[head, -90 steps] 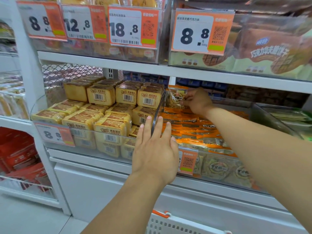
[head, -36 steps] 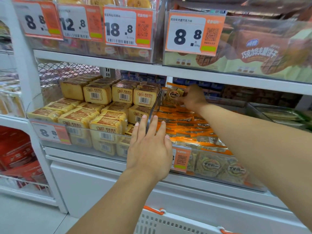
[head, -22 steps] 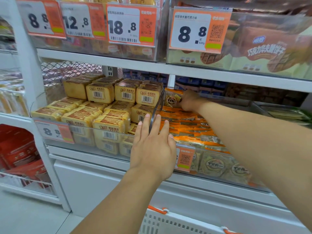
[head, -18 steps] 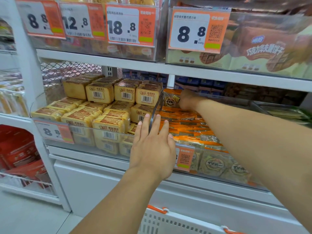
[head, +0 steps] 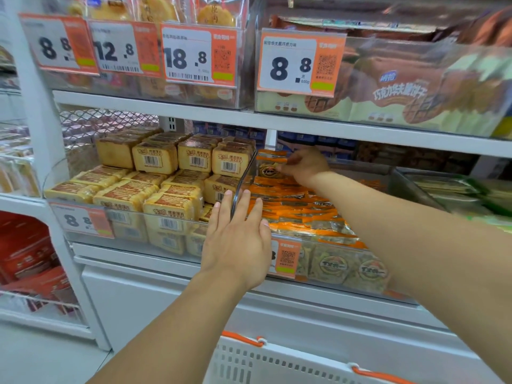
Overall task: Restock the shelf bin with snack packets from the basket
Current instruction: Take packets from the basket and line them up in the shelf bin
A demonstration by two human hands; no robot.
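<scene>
White shelf (head: 194,113) hangs low over the bin (head: 327,261). My left hand (head: 238,239) lies flat on its front edge; my right hand (head: 303,164) pinches a packet (head: 270,169) upright at the back. Basket (head: 277,361) is below.

I note two bins side by side on the middle shelf (head: 171,268). The left bin (head: 83,189) holds stacked cake packs (head: 155,159). The shelf bin (head: 327,268) to its right holds snack packets (head: 293,206) lying in rows. My left hand (head: 238,239) rests on the divider (head: 243,178) between them. My right hand (head: 303,164) reaches to the rear of the shelf bin, touching an upright packet (head: 268,169). The basket (head: 277,364) sits below, in front of the shelving.
</scene>
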